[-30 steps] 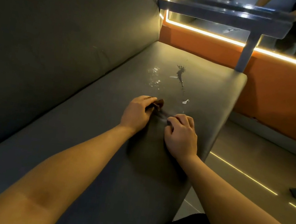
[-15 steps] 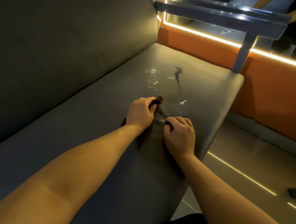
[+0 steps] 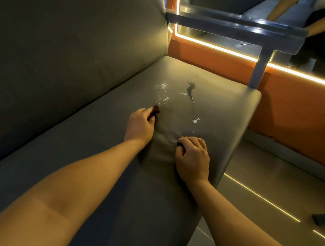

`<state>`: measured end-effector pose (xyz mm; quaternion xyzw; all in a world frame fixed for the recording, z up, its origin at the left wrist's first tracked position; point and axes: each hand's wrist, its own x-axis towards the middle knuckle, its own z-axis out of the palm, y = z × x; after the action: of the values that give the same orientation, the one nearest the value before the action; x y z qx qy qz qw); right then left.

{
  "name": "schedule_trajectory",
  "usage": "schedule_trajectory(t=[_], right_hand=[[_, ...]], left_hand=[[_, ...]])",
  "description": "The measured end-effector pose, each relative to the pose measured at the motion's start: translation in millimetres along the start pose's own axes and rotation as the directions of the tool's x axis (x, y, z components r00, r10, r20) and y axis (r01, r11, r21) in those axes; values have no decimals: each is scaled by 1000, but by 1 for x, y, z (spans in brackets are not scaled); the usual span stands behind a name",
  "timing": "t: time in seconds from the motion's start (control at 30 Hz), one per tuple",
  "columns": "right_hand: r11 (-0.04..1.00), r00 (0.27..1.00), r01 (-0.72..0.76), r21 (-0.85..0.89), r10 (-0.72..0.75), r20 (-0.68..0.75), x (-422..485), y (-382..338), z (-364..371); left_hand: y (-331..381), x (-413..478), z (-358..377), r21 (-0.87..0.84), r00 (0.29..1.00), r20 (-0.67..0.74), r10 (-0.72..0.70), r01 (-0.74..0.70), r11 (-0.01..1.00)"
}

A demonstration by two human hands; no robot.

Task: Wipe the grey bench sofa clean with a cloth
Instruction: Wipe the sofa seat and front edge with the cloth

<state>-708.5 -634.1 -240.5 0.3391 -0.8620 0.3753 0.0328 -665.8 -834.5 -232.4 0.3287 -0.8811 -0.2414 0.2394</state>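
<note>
The grey bench sofa (image 3: pixel 223 102) takes up most of the view, with its tall backrest (image 3: pixel 63 45) on the left and a few pale marks on it. Behind the far end there's an orange wall (image 3: pixel 306 114) with a lit strip, plus a shiny metal armrest (image 3: pixel 234 29). The cloth (image 3: pixel 164 142) lies on the seat, bunched up between both hands. The left hand (image 3: pixel 139 126) has its fingers curled, pinching a dark corner of it. The right hand (image 3: pixel 193 159) is fisted on the other edge. Just past the cloth there's a wet patch (image 3: pixel 162 95), a dark stain (image 3: pixel 190 91) and a tiny white scrap (image 3: pixel 196 120).
</note>
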Motion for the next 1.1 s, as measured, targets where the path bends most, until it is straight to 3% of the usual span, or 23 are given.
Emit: schedule_trajectory(t=[0.23, 0.47, 0.57, 0.67, 0.73, 1.0, 1.1], right_hand=[[1000, 1000, -23, 1, 23, -16, 0, -2, -1], [999, 1000, -19, 40, 20, -20, -2, -1, -6], [998, 999, -8, 62, 10, -38, -2, 0, -5], [996, 997, -2, 84, 9, -79, -1, 2, -1], [996, 996, 1, 87, 6, -86, 1, 4, 1], [972, 991, -137, 190, 132, 38, 9, -7, -27], [989, 989, -145, 40, 147, -31, 11, -8, -42]], left_hand=[[33, -38, 4, -11, 964, 159, 211, -212, 977], [28, -53, -3, 27, 924, 196, 327, -339, 941], [8, -36, -9, 97, 956, 93, 279, -287, 953], [-13, -12, -15, 115, 997, -50, 54, -48, 992], [-6, -11, -10, 88, 999, -43, -31, 35, 995], [43, -36, 12, 52, 997, 60, 45, -48, 997], [67, -49, 26, 4, 992, 96, 86, -86, 996]])
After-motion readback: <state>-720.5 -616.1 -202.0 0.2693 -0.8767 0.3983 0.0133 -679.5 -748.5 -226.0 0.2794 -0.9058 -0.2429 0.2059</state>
